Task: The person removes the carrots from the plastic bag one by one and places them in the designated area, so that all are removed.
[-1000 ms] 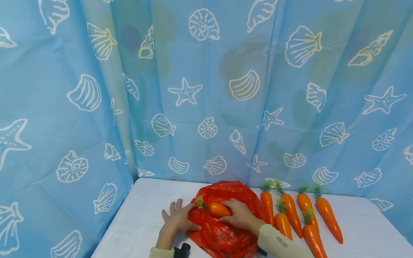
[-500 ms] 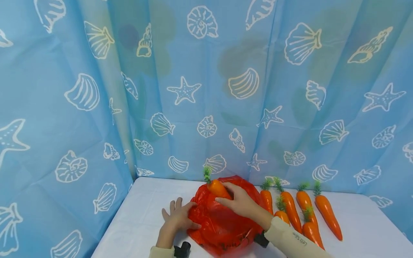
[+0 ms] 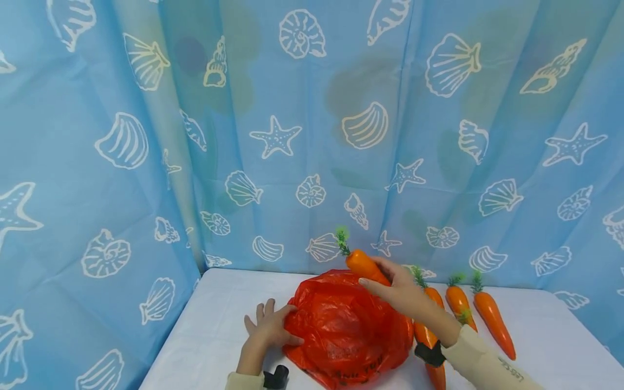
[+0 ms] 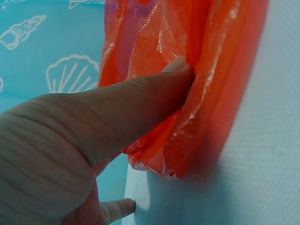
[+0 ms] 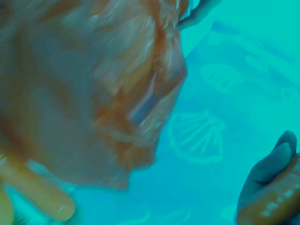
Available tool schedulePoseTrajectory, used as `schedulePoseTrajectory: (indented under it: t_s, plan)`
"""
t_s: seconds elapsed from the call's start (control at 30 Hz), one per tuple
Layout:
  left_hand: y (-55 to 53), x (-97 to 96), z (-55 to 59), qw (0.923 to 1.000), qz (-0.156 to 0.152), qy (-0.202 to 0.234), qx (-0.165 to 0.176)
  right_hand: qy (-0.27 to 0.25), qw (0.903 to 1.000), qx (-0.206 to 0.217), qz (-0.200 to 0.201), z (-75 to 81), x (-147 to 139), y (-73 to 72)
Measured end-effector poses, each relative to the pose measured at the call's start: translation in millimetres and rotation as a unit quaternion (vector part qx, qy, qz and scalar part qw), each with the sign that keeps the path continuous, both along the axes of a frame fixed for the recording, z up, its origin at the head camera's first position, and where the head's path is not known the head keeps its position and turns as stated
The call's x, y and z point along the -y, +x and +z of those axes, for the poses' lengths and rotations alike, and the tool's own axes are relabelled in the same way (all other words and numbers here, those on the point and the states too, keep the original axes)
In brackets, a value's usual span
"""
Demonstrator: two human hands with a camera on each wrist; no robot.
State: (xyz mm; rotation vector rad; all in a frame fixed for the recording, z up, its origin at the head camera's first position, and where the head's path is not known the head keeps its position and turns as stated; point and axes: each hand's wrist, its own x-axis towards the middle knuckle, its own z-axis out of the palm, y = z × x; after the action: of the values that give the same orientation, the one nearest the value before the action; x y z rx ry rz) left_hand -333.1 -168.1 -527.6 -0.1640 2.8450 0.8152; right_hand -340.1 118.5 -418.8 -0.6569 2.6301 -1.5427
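A red plastic bag lies on the white table with its mouth spread open. My left hand pinches the bag's left edge; in the left wrist view its thumb presses into the red film. Above the bag's far right rim, my right hand holds an orange carrot with a green leafy top. The carrot is tilted, its top pointing up and left, and its tip is hidden by the hand. In the right wrist view the held carrot shows at the lower right corner.
Several more carrots lie on the table right of the bag, partly covered by my right forearm. The white table ends at a blue curtain with shell prints behind and at the left.
My right hand has lifted the carrot up out of the bag and carried it right, toward the bag's far rim. The left hand has stayed at the bag's edge.
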Motion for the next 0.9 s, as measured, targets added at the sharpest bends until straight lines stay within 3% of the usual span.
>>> schedulePoseTrajectory:
  t_s: [0.27,0.5,0.7,0.9]
  plan:
    - [-3.6,-1.9,-3.8,0.9999,-0.007,-0.008,-0.003,0.055,0.9905,0.061,-0.11,-13.3,-63,14.5]
    - [-5.5,-1.3,-6.7,0.9999,-0.004,-0.014,-0.003,0.111,0.9792,0.055,-0.161,-31.4,-109,26.6]
    - [-5.6,-2.7,-5.7,1.0,-0.004,-0.007,-0.003,0.134,0.9636,0.106,-0.205,-49.5,-150,40.6]
    - [-5.5,-2.4,-3.5,1.0,-0.003,-0.006,-0.002,0.151,0.9389,0.179,-0.252,-66.0,-187,49.1]
